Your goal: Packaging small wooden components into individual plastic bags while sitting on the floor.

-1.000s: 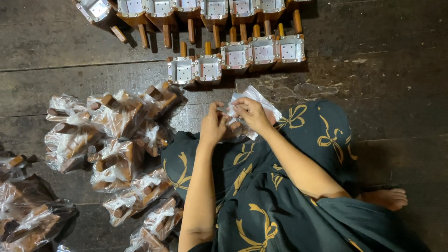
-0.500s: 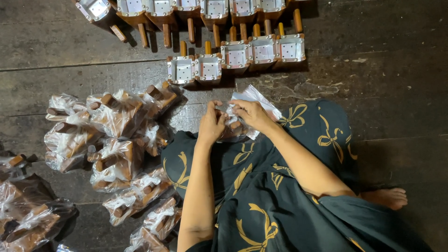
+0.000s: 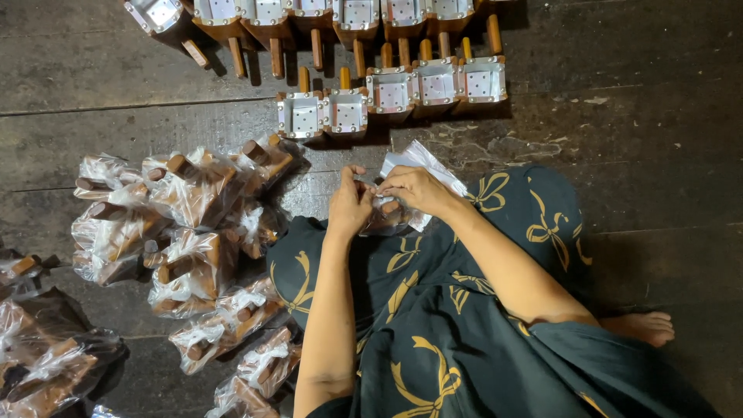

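On dark wooden floor: bagged pieces

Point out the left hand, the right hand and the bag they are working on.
left hand [image 3: 350,207], head view, back of the hand.
right hand [image 3: 416,190], head view, knuckles.
clear plastic bag [image 3: 422,157], head view, upper edge sticking out past the fingers.

Item under both hands mostly hidden, top-row wooden pieces and bottom-left bags cropped

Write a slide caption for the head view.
Both hands, left hand and right hand, grip a clear plastic bag beside bagged wooden pieces.
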